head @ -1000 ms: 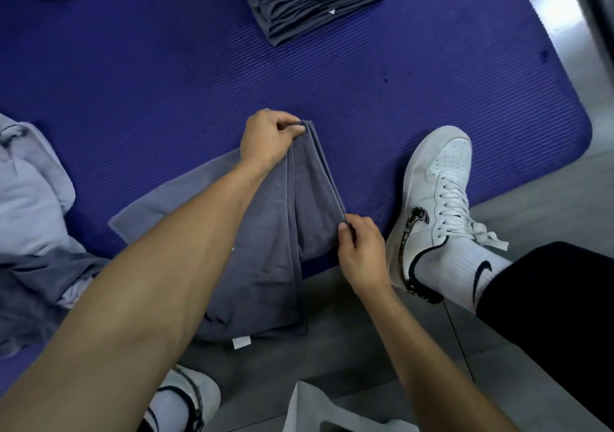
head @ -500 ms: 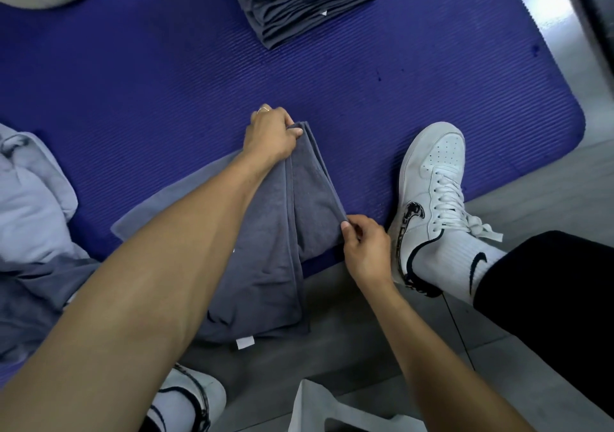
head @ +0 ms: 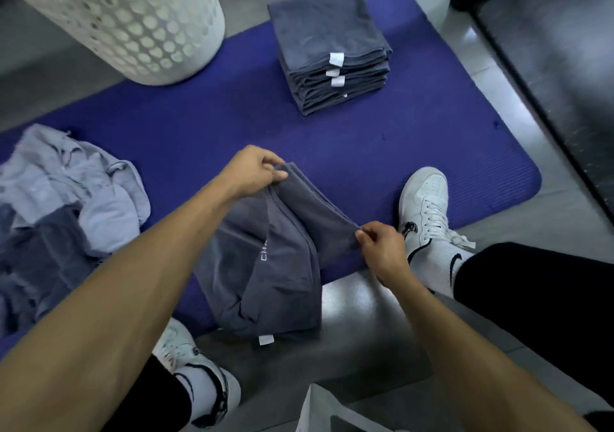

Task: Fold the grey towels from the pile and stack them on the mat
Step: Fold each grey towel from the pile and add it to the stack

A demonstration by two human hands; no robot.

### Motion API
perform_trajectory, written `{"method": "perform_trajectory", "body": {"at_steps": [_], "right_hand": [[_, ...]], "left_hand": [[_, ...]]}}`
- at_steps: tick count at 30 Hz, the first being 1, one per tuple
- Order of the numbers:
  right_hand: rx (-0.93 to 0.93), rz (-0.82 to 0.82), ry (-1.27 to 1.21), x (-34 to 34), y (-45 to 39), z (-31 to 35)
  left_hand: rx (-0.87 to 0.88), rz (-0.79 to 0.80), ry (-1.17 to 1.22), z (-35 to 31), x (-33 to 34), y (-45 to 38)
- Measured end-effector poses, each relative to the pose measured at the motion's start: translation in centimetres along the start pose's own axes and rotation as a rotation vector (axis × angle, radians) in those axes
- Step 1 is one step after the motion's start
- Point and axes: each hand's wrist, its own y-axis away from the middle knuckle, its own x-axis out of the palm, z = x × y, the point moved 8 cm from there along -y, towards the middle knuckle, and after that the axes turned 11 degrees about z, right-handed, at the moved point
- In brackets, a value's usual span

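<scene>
A dark grey towel hangs folded over between my hands, above the near edge of the blue mat. My left hand pinches its far corners. My right hand pinches its near corners at the right. The towel's lower part sags onto the mat and the floor, with a white tag at its bottom edge. A stack of several folded grey towels stands at the far side of the mat. An unfolded pile of grey towels lies on the mat at the left.
A white perforated laundry basket stands at the far left edge of the mat. My white sneakers rest at the right and the bottom left. A dark cabinet edge runs along the right. A white bag sits at the bottom.
Both hands have lifted the towel's doubled edge off the mat, so its body now hangs and bunches. The camera has tilted up, bringing the whole stack and the basket into view.
</scene>
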Motion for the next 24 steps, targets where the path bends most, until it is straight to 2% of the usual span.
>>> {"method": "perform_trajectory", "body": {"at_steps": [3, 6, 13, 17, 20, 24], "right_hand": [[-0.127, -0.024, 0.071, -1.6, 1.4, 4.2], [-0.269, -0.078, 0.171, -3.4, 3.1, 9.6], [-0.646, -0.14, 0.469, -7.0, 10.1, 24.8], [-0.861, -0.056, 0.711, -7.0, 15.0, 33.1], [-0.901, -0.009, 0.942, -7.5, 16.2, 37.2], [-0.898, -0.08, 1.011, -8.5, 16.1, 40.3]], "left_hand": [[-0.021, -0.008, -0.004, 0.7, -2.6, 5.1], [0.004, -0.097, 0.007, 0.6, -5.5, 10.2], [0.131, -0.501, 0.251, -0.2, -12.0, 22.0], [0.107, -0.683, 0.404, 0.7, -14.7, 27.6], [0.105, -0.718, 0.38, 0.4, -16.0, 30.1], [0.136, -0.686, 0.362, -0.4, -17.1, 30.7]]}}
